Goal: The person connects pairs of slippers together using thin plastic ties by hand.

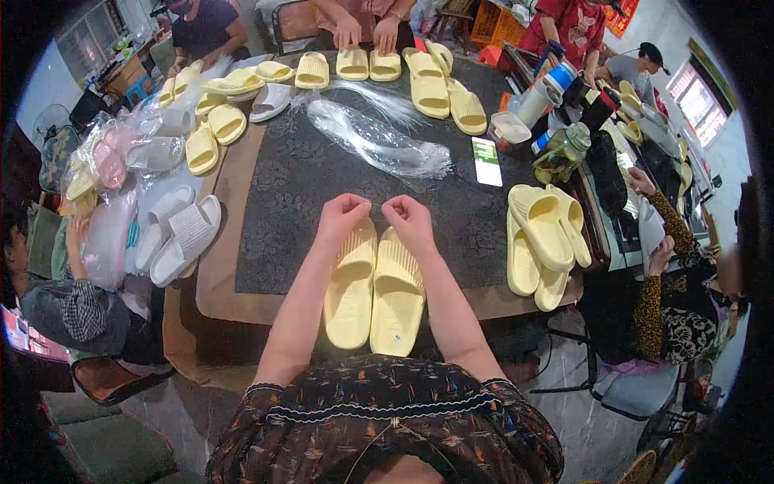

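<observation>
Both sets of fingers are pinched closed. The left hand (340, 216) and the right hand (408, 219) meet fingertip to fingertip, and a thin clear strand (379, 206), barely visible, appears to run between them; what exactly is gripped cannot be told. The hands sit close together, probably so that the short strand stays taut and controlled.

Directly beneath the fingers lies a pair of yellow slippers (375, 292), side by side, touching, soles up and toes toward the fingers. The heels overhang the near edge of the surface (274, 242), which keeps the pair within reach of both forearms.

Just beyond the fingers, a bundle of clear plastic strands (379, 141) lies across the dark mat, near enough to draw from. A phone (486, 160) rests beside its right end.

To the right of the fingers, a loose stack of yellow slippers (544, 242) sits at the edge. To the left, white slippers (181, 234) lie together, with bagged pairs (109, 161) farther out. At the far side, another person's hands (367, 32) press on more yellow slippers (367, 64).
</observation>
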A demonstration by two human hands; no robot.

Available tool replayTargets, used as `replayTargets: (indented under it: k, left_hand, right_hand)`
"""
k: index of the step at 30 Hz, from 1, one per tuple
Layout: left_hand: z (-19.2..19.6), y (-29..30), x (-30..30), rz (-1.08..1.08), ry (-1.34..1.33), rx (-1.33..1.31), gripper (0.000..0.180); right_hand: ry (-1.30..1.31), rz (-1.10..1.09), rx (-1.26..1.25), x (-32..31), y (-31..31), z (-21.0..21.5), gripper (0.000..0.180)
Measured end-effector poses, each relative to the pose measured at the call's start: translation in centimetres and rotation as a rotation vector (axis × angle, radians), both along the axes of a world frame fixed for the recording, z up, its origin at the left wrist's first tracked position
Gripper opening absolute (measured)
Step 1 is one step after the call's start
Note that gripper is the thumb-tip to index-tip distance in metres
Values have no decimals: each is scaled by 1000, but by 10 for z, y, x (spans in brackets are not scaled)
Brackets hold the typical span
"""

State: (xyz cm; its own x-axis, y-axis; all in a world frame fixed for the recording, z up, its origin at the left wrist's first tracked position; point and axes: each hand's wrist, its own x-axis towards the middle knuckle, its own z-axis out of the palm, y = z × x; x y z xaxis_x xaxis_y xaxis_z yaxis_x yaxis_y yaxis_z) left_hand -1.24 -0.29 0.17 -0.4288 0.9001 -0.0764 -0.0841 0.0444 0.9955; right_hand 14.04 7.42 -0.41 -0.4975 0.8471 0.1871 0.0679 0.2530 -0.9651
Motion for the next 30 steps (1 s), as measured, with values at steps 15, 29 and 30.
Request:
replayTargets:
  k: [15, 29, 30]
  left_hand:
    - [0, -3, -1, -131, 44, -2, 14]
    - [2, -3, 2, -59, 64, -9, 14]
    - [0, -3, 2, -39, 48, -13, 14]
  right_hand:
    - [-29, 20, 24, 1, -4, 7, 11]
    - [14, -76, -21, 3, -5, 7, 12]
    - [24, -71, -6, 2, -3, 4, 11]
